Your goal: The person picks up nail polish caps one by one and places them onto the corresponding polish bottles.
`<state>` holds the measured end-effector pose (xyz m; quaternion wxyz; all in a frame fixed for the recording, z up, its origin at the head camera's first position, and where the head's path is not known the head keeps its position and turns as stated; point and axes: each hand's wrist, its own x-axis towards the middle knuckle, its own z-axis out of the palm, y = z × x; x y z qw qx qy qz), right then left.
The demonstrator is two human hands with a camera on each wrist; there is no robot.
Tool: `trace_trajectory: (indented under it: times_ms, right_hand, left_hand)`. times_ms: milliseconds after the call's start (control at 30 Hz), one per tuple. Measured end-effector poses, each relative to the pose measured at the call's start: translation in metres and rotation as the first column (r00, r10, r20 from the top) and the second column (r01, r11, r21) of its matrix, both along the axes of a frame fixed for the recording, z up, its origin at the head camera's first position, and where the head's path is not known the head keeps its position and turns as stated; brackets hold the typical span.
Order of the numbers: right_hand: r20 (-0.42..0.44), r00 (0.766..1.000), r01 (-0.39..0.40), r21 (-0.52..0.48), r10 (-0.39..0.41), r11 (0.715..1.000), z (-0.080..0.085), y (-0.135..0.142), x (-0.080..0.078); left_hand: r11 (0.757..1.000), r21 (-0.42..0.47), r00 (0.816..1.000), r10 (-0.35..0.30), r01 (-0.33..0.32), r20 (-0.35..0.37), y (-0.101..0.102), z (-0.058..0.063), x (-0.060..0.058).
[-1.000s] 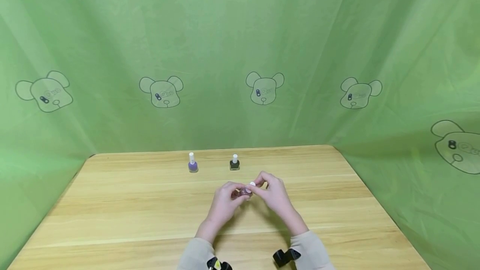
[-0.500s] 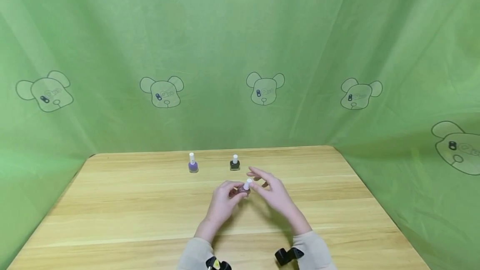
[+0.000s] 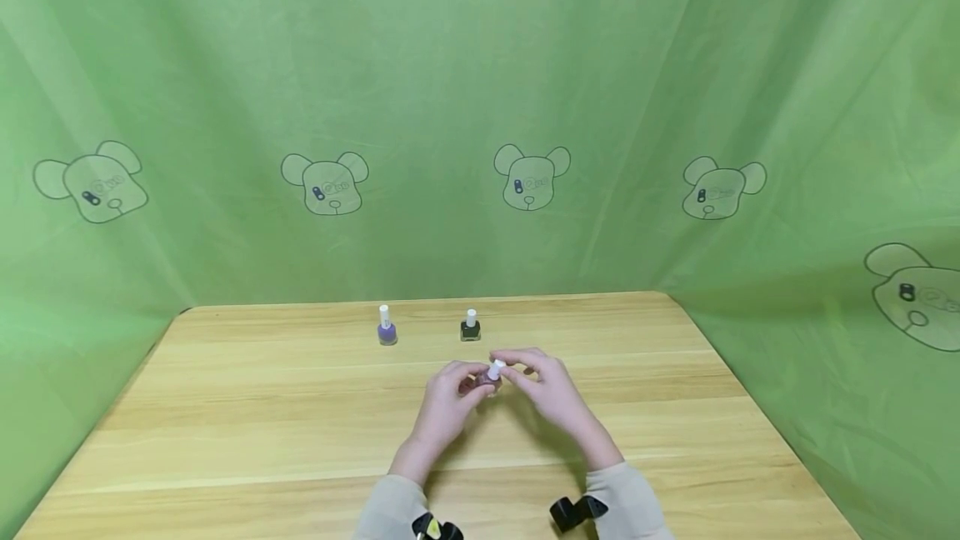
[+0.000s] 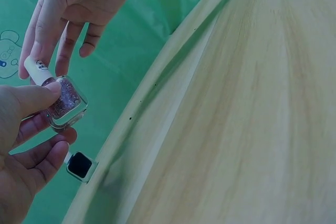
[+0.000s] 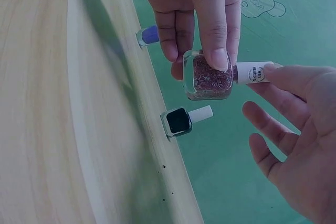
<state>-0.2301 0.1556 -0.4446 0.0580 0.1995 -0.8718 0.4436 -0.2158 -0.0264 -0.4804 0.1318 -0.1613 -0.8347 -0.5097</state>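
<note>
My left hand pinches a small square nail polish bottle between thumb and fingers. Clear glass shows pinkish-purple glitter polish inside, and the bottle is held tilted above the table. Its white cap, with a printed label, sits on the neck and points toward my right hand. The right thumb and index finger pinch the cap near its end, while the other right fingers are spread away from it in the right wrist view.
Toward the back of the wooden table stand a purple nail polish bottle and, to its right, a black one, both upright with white caps. A green curtain with bear drawings hangs behind and at the sides.
The right fingers came off the cap and lifted away, uncovering it, then closed back onto it. The left hand keeps its hold on the bottle, with the cap shifted slightly left.
</note>
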Motion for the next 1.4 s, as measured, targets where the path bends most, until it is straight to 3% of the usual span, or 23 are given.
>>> trace_trajectory:
  times_ms: [233, 467, 800, 1067, 1267, 1400]
  right_hand:
    - [-0.02, 0.997, 0.069, -0.008, -0.069, 0.998, 0.0009, -0.0021, 0.0005]
    - [0.013, 0.986, 0.168, -0.029, -0.168, 0.985, 0.0022, -0.0051, 0.0008]
    - [0.013, 0.978, 0.208, -0.037, -0.208, 0.977, -0.0022, -0.007, 0.0]
    - [0.009, 0.991, 0.132, -0.024, -0.132, 0.991, -0.0002, -0.0054, 0.0005]
    - [0.024, 0.999, 0.025, 0.003, -0.025, 1.0, -0.0015, -0.002, 0.0012]
    - [0.037, 0.999, 0.011, -0.004, -0.011, 1.0, -0.0027, -0.002, 0.0017]
  left_hand:
    - [1.0, -0.007, 1.0, -0.004, 0.004, -0.004, 0.002, -0.0016, 0.0005]
    - [1.0, -0.016, 1.0, -0.008, 0.008, -0.005, 0.004, -0.0024, 0.0014]
    - [1.0, -0.013, 1.0, -0.024, 0.023, -0.016, 0.0051, -0.0017, 0.0026]
    - [1.0, -0.001, 1.0, -0.015, 0.015, 0.01, 0.0035, 0.0001, 0.0024]
    - [1.0, -0.005, 1.0, -0.007, 0.007, -0.02, 0.0011, 0.0005, 0.0011]
    - [1.0, 0.001, 1.0, -0.008, 0.008, -0.023, 0.0009, 0.0007, 0.0009]
